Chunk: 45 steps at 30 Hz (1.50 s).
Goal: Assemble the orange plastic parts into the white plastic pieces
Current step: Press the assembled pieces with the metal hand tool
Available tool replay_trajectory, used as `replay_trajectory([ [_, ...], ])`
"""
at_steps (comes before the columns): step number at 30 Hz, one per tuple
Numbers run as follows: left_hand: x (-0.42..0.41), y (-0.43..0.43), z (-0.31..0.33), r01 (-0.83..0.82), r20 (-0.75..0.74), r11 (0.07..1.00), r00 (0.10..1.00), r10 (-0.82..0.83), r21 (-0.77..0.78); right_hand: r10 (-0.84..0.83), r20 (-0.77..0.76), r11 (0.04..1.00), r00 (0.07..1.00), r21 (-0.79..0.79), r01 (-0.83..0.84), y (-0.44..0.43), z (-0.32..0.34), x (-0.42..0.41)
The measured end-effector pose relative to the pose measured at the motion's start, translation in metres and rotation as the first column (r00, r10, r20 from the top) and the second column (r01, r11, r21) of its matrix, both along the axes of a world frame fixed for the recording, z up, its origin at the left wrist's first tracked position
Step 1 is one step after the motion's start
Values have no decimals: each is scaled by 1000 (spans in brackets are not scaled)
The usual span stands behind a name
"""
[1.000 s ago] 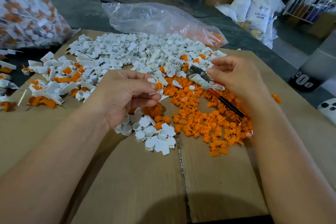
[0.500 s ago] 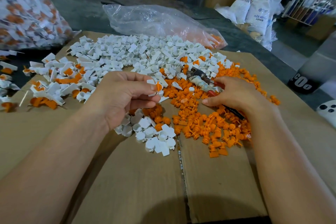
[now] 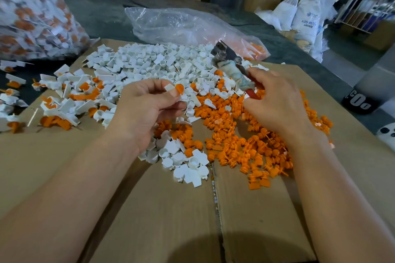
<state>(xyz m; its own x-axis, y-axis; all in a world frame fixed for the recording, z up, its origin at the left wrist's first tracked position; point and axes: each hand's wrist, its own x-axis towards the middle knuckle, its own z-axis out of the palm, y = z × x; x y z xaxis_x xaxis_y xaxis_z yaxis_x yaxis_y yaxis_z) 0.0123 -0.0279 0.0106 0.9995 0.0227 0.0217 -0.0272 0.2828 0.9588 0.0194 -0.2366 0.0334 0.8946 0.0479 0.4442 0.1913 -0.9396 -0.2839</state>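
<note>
- The left hand is raised over the middle of the cardboard, with thumb and forefinger pinching a white piece.
- An orange part touches that piece on its right, at the fingertips. I cannot tell if it is fully seated.
- The right hand is well apart from the left, its fingers curled round the red handle of a tool.
- The tool's middle is wrapped in grubby tape. Its metal head points up and away, above the far right edge of the white pile.
- The white pile spreads across the far half of the cardboard, and a smaller white cluster lies near the centre seam, just below the left wrist.
- The orange pile lies under and beside the right hand, touching the white pile along its near edge.
- Joined pieces, white with orange showing, lie scattered on the left edge of the cardboard and spill onto the dark tabletop.
- A clear bag lies on the tabletop behind the white pile, with some orange parts in its right corner.
- A full bag of white-and-orange pieces stands at the far left.
- White sacks stand at the far right.
</note>
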Motion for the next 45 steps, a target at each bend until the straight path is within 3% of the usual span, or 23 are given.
replay_trajectory([
  [7, 0, -4, 2, -114, 91, 991, 989, 120, -72, 106, 46, 991, 993, -87, -102, 20, -3, -6],
  [15, 2, -5, 1, -126, 79, 983, 987, 137, -131, 200, -77, 972, 977, -107, -208, 34, -8, -9],
  [37, 1, -4, 0, -103, 69, 986, 991, 113, -130, 339, -155, 939, 928, 125, -322, 37, -9, -14],
  [45, 3, -5, -4, -158, 42, 980, 986, 164, -117, 332, -191, 943, 924, 90, -320, 43, -11, -13],
])
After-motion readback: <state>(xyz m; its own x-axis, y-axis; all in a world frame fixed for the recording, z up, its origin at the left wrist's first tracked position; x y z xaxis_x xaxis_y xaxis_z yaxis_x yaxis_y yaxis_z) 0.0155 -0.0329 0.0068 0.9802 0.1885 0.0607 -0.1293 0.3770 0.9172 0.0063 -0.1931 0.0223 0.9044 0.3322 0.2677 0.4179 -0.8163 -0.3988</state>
